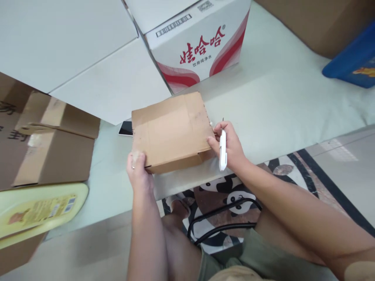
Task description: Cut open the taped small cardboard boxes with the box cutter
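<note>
A small brown cardboard box (172,128) sits on the pale green cloth, tilted slightly, with its flat side facing up. My left hand (138,170) is closed on the box's near left corner, thumb on top and the other fingers mostly hidden beneath. At the right edge of the box is my right hand (230,142), closed around a slim white utility knife (223,152). Its thumb and fingertips are at the box's edge. The knife's blade cannot be made out clearly. Partly under the box's left side lies a dark-screened phone-like device (125,128).
Behind stands a white carton with red lettering (202,50), beside large white boxes (88,47). Brown cartons (58,152) and a pale yellow package (43,210) are at left. A blue container (351,58) stands far right on the pale green cloth (281,93).
</note>
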Demonstrator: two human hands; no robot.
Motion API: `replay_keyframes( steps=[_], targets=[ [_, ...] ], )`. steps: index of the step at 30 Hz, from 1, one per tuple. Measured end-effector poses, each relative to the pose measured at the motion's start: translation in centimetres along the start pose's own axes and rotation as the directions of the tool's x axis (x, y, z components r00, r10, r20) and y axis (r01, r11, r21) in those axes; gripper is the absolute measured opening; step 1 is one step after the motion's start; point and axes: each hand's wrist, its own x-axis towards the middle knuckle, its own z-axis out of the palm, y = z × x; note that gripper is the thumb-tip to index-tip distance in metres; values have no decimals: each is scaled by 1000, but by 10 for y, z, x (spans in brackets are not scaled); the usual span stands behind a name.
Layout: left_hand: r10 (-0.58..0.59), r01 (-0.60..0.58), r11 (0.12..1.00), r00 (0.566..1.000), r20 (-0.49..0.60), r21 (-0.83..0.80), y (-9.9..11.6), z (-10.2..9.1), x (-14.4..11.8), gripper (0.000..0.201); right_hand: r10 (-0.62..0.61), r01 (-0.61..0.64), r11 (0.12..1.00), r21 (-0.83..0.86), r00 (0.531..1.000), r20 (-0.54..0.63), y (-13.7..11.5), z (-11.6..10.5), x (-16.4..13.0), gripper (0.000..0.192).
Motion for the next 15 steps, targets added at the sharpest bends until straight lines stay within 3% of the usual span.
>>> replay_keyframes(
  steps=[2, 4, 8, 11, 15],
  targets=[
    [-98, 103, 994, 984, 147, -25, 4, 5, -7, 60, -46, 46, 999, -10, 999, -5, -3, -3, -2, 36],
    [-167, 187, 979, 961, 219, -76, 8, 7, -13, 67, -110, 110, 993, 32, 994, 4, -7, -7, -4, 44],
    [-212, 265, 930, 953, 216, -254, 5, 1, -9, 47, -232, 237, 969, 62, 969, -80, -10, -12, -5, 49],
    [-289, 352, 863, 932, 219, -362, -6, -7, 2, 33, -239, 245, 969, 18, 955, -174, -6, -14, -3, 44],
    [-396, 470, 784, 882, 257, -405, -17, -11, 8, 30, -236, 245, 969, 39, 959, -155, -1, -13, -1, 40]
  ],
)
